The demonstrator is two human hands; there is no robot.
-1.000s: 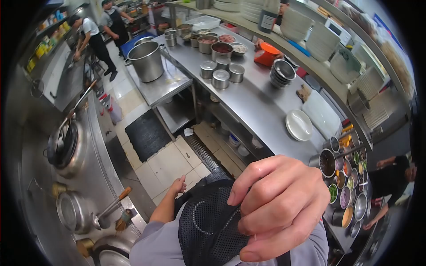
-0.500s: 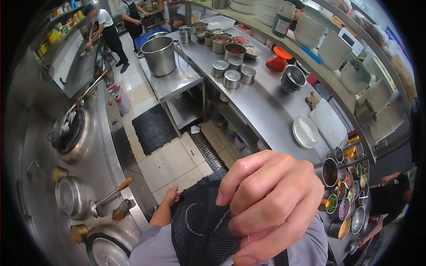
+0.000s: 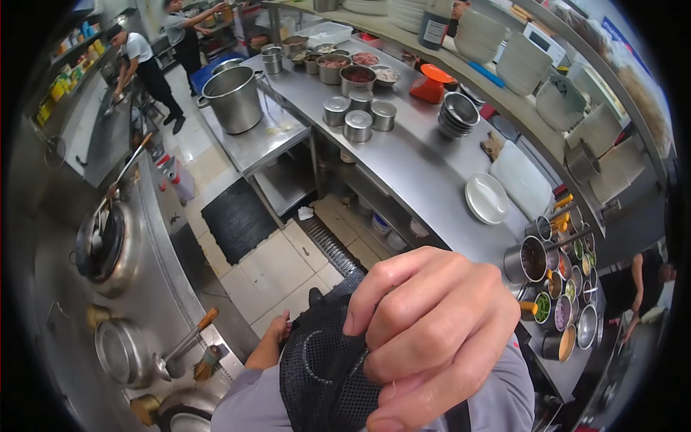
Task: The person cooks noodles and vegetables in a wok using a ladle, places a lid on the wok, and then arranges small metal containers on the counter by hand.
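My right hand (image 3: 439, 335) is raised large and close before the camera, fingers curled in and thumb below. What the fingertips hold, if anything, is hidden. Directly beside them is a black mesh fabric piece (image 3: 317, 360) in front of my chest; I cannot tell whether they grip it. My left hand (image 3: 279, 326) hangs low at my side, small in view, thumb apart from the fingers. It appears to hold nothing, though the mesh hides part of it. Beside the left arm, a ladle (image 3: 183, 344) with a wooden handle and a brush (image 3: 207, 362) lie on the stove edge.
A steel counter (image 3: 425, 173) carries lidded tins (image 3: 358, 125), bowls (image 3: 458, 114) and white plates (image 3: 486, 198). Several ingredient pots (image 3: 561, 313) stand at right. A big pot (image 3: 232, 97) sits on a side table; a wok (image 3: 108, 241) is left. Co-workers (image 3: 140, 68) stand behind.
The view has turned slightly, so the counter and stove sit further left. My hands keep nearly the same pose. In the back, a co-worker's arm now reaches out to the right.
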